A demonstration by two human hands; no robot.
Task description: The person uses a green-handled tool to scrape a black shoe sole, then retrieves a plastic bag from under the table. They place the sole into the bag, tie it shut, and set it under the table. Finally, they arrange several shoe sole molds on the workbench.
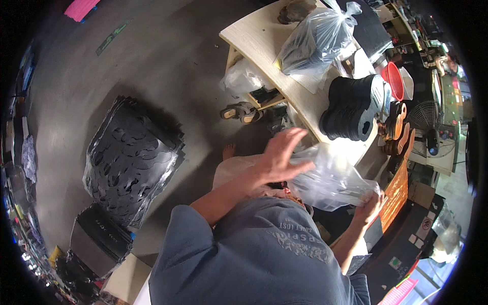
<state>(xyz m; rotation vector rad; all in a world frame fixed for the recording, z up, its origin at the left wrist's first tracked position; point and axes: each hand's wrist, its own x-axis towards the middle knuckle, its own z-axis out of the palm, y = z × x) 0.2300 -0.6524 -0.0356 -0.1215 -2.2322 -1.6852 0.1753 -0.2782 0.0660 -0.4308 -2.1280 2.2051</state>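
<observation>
A clear plastic bag [330,180] hangs crumpled in front of me, below the table's near edge. My right hand [372,206] has its fingers closed on the bag's right end. At the bag's left side, my left hand [280,158] is raised with its fingers spread, holding nothing. I cannot tell whether its fingertips touch the film. Just beyond the bag, a stack of black sole-shaped pieces [345,109] lies on the pale wooden table [254,33].
A tied clear bag with dark contents [317,46] sits farther back on the table. To its right are a red basin [393,81], brown sole-shaped pieces [399,129] and a fan [426,119]. Black cut-out sheets [129,168] are piled on the left floor, near sandals [241,113].
</observation>
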